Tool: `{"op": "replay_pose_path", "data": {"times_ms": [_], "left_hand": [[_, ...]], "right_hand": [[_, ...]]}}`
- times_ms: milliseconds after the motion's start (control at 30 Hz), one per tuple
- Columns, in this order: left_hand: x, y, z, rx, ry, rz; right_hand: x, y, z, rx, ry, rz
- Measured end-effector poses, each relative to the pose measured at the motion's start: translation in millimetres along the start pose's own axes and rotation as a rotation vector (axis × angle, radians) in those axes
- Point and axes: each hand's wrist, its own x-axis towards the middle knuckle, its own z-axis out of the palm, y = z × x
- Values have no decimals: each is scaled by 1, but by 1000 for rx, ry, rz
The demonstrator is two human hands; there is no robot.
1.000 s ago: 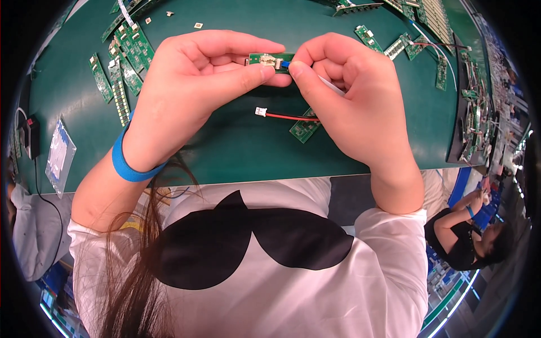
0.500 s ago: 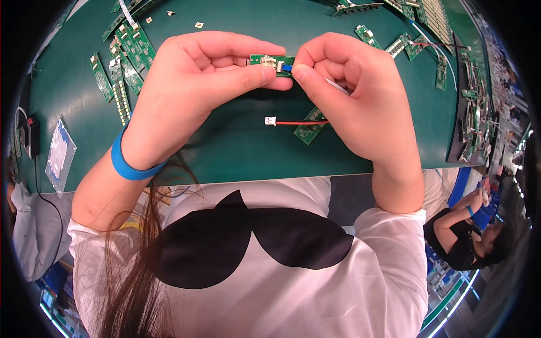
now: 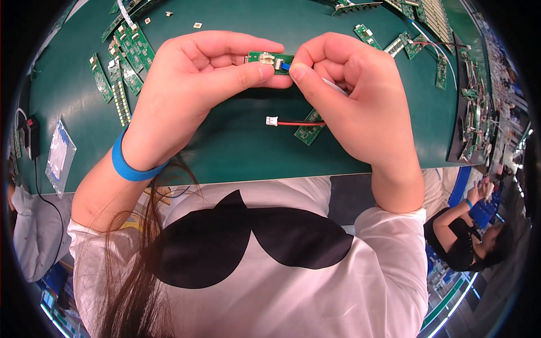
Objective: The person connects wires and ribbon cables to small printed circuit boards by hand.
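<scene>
1. The left hand (image 3: 197,84) is pinching a small green board (image 3: 270,58) between thumb and fingers, holding it above the green table (image 3: 225,146).
2. The right hand (image 3: 355,96) is curling closed, its thumb and forefinger gripping a blue connector (image 3: 285,66) against the board's right end.
3. A red wire (image 3: 298,123) with a white plug is lying on the table just below, beside another board (image 3: 309,132).
</scene>
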Motion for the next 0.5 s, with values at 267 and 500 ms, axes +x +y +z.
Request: {"op": "replay_pose_path", "data": {"times_ms": [267,500], "left_hand": [[0,-1,0,-20,0,1],[0,-2,-1,-15,1,-7]], "right_hand": [[-1,0,3,-42,36,-18],[1,3,7,-121,62,-79]]}}
